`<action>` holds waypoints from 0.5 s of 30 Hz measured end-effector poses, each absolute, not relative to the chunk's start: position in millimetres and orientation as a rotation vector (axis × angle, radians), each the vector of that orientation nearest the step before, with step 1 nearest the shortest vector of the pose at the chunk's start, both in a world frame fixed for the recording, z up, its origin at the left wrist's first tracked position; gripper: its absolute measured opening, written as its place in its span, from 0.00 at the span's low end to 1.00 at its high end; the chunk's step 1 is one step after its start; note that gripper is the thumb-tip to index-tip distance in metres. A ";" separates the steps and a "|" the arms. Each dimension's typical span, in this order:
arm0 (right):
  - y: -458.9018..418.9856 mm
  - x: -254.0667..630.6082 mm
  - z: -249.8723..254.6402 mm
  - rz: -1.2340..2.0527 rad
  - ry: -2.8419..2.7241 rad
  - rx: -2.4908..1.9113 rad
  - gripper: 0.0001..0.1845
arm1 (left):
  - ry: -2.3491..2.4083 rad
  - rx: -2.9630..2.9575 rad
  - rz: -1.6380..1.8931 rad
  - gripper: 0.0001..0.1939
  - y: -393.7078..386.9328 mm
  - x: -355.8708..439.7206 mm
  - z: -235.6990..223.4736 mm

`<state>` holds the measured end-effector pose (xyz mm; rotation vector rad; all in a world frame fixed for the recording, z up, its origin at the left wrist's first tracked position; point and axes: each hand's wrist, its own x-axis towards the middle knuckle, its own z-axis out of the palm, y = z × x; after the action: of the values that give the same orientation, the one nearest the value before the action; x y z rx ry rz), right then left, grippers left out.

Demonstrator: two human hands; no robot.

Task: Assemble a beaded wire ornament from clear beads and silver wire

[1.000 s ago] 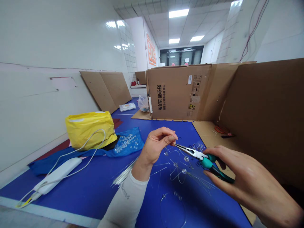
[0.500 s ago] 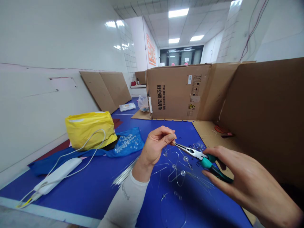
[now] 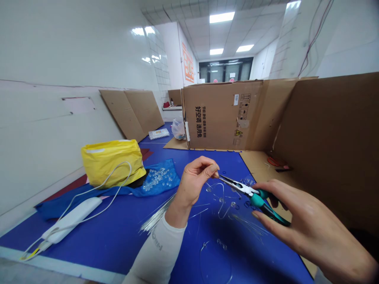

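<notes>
The left hand (image 3: pixel 197 181) pinches a thin wire (image 3: pixel 213 185) tight between finger and thumb, near the middle of the frame. The right hand (image 3: pixel 299 223) wraps around green pliers (image 3: pixel 257 199), and their tips reach that same pinch. More wires (image 3: pixel 248 225) and clear beads (image 3: pixel 233 204) lie just below on the blue mat (image 3: pixel 97 252). A pile of beads (image 3: pixel 156 177) sits on a blue cloth (image 3: pixel 171 177) at left.

Needle-nose pliers (image 3: pixel 247 192) pair shiny steel tips with glossy teal plastic handles. Thin silvery wires (image 3: pixel 158 215) and clear, glossy beads (image 3: pixel 233 204) lie on a smooth blue mat (image 3: pixel 97 244), near matt, rough brown cardboard (image 3: pixel 222 118).
</notes>
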<state>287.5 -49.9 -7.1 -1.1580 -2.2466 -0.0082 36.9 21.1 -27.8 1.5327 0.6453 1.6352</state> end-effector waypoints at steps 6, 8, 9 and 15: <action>-51.3 286.7 -9.7 -0.097 -2.229 -1.169 0.18 | 0.704 1.645 1.698 0.10 21.2 35.3 -29.2; -50.7 286.2 -10.8 -0.130 -2.234 -1.168 0.19 | 0.720 1.711 1.714 0.09 20.2 34.6 -28.0; -50.1 286.0 -11.4 -0.142 -2.237 -1.167 0.19 | 0.732 1.747 1.720 0.09 19.6 34.3 -27.1; -47.4 286.9 -13.9 -0.190 -2.236 -1.166 0.19 | 0.791 1.933 1.738 0.10 17.3 34.0 -22.8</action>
<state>286.9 -47.4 -13.9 -1.1657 -2.2357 -0.1901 34.0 17.3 -22.8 1.9328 0.7907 1.7384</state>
